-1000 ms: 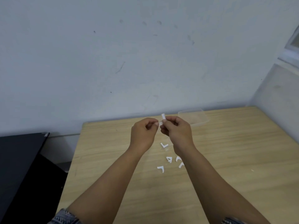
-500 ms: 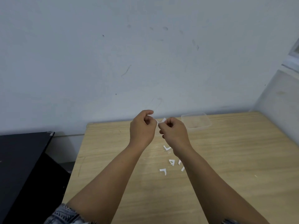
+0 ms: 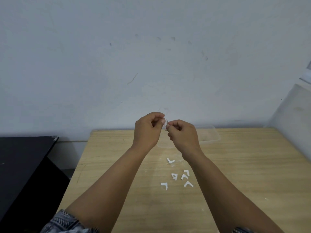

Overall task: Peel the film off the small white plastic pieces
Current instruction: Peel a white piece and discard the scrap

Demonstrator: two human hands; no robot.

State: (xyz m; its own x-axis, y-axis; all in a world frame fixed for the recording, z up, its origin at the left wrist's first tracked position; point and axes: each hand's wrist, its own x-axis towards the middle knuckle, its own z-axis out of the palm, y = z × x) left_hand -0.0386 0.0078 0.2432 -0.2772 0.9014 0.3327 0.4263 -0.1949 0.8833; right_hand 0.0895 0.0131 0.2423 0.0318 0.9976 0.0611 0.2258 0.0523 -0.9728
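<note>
- One small white piece [image 3: 166, 125] is being pinched between the fingertips of the left hand [image 3: 148, 130] and right hand [image 3: 182, 135], above the table's [image 3: 252, 165] far edge.
- Film is seemingly being peeled; a steady pull is being called for next.
- Six pieces [image 3: 178, 176] are lying nearer on the table.

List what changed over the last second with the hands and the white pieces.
Both hands, left hand and right hand, kept pinching the small white piece between them, turning it from upright to tilted and back. The loose pieces on the table and the clear container stayed put.
</note>
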